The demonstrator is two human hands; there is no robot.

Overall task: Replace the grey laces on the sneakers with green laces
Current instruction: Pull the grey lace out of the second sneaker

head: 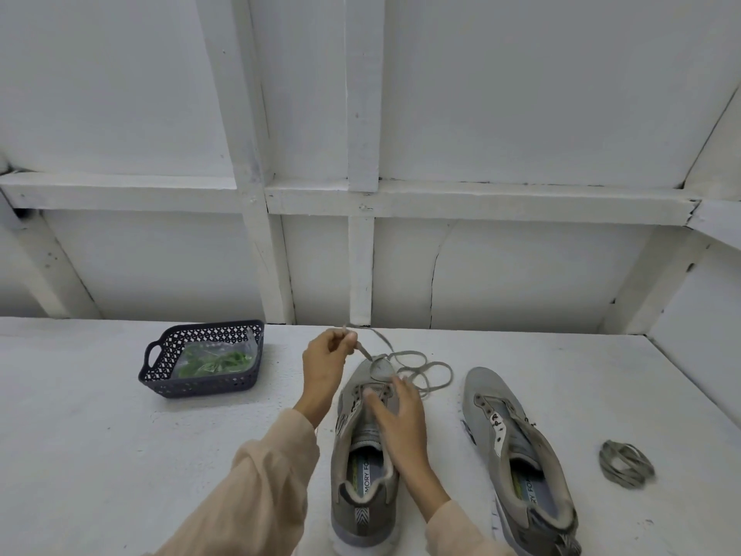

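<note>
near the tabletop's [100, 455] front edge stands a grey sneaker [361, 499], heel toward us. the right hand [395, 415] rests on its tongue, fingers straight and spread. just past the toe, the left hand [326, 359] pinches a grey lace [425, 369] whose loops lie on the tabletop. to the right are a second sneaker [517, 447], unlaced, and a coiled lace [625, 463]. toward the far left, a dark basket [200, 385] holds green laces [218, 361].

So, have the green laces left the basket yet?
No, the green laces lie bagged inside the dark plastic basket.
</note>
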